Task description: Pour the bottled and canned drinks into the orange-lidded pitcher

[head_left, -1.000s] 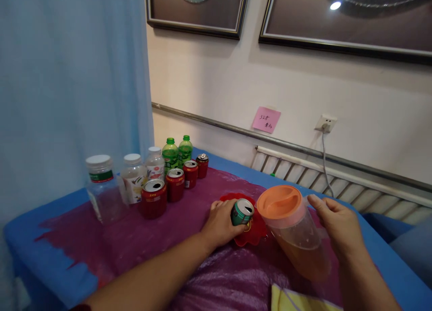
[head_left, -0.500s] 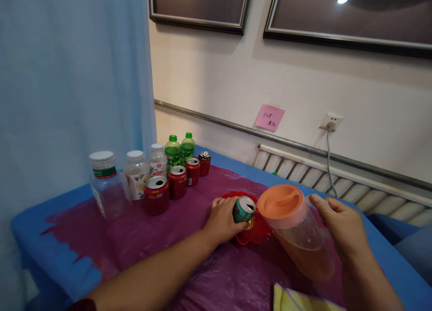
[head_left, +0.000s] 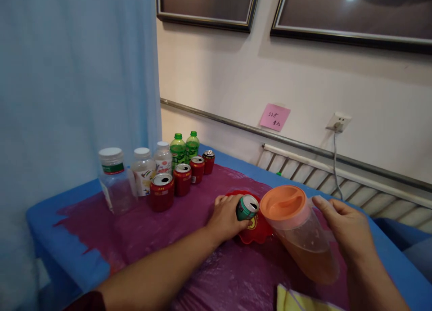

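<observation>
Your tabletop (head_left: 50, 232) has a blue cover. A purple sheet (head_left: 135, 230) lies over most of it, blue showing along both far edges. The pitcher (head_left: 300, 234) is toward the far right edge, brownish liquid (head_left: 310, 261) partway up, tilted so the orange lid (head_left: 283, 203) leans toward your left hand (head_left: 224, 218). Your right hand (head_left: 347, 227) has it by the handle: fingers curled round, thumb on top. Can't tell if the pitcher's base is on the sheet.

Clear jar (head_left: 118, 191), white cap: by the far left edge, toward the left corner. Red plate (head_left: 258, 234), wavy rim: on the sheet, between you and the far right edge. Two white-capped bottles (head_left: 143, 178) come after the jar along the far left edge, then two green bottles (head_left: 178, 153) by the far corner. Four red cans (head_left: 162, 198) stand in a row in front.

Green can (head_left: 247, 212): inside your left hand, fingers round its far side, thumb low on the near side, spread just can-wide. Top clears the fingers, just beside the lid; can't tell if touching. Base hidden, over the plate.
</observation>
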A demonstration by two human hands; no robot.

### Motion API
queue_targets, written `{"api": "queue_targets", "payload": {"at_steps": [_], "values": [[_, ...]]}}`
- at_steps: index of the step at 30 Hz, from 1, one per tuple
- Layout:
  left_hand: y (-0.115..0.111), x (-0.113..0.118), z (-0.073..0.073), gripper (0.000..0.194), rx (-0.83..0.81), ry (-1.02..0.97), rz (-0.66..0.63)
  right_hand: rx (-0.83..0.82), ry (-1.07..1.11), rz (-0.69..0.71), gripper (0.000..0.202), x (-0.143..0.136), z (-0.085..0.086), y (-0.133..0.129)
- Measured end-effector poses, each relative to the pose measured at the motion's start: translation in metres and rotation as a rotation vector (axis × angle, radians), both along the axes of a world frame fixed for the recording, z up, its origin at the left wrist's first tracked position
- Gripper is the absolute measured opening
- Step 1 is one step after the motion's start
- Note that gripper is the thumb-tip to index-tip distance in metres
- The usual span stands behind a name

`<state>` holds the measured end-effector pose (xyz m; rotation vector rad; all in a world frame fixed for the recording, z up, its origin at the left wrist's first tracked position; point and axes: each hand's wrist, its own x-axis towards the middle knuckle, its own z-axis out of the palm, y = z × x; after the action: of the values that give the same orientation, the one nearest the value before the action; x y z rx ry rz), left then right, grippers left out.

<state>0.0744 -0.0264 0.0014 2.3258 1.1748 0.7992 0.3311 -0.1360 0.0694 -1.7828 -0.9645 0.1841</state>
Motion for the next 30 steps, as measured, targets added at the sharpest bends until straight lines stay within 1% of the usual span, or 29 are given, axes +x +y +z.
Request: {"api": "queue_targets", "payload": {"at_steps": [7, 12, 15, 18, 21, 30], "values": [[0.000, 0.000, -0.001, 0.060, 0.003, 0.023, 0.003, -0.035, 0.002, -0.014, 0.053, 0.001, -0.002, -0.001], [0.000, 0.000, -0.003, 0.062, -0.037, 0.041, 0.003, -0.051, -0.019, -0.024, 0.054, 0.000, -0.003, -0.001], [0.000, 0.000, -0.004, 0.058, -0.048, 0.041, -0.007, -0.073, -0.039, -0.039, 0.053, 0.001, -0.003, -0.001], [0.000, 0.000, -0.005, 0.058, -0.047, 0.033, -0.021, -0.075, -0.032, -0.030, 0.051, 0.001, -0.003, -0.001], [0.000, -0.001, -0.004, 0.059, -0.058, 0.038, -0.027, -0.084, -0.033, -0.031, 0.048, -0.002, -0.002, -0.002], [-0.003, -0.001, 0.000, 0.055, -0.069, 0.041, -0.017, -0.102, -0.045, -0.060, 0.047, -0.012, 0.004, -0.004]]}}
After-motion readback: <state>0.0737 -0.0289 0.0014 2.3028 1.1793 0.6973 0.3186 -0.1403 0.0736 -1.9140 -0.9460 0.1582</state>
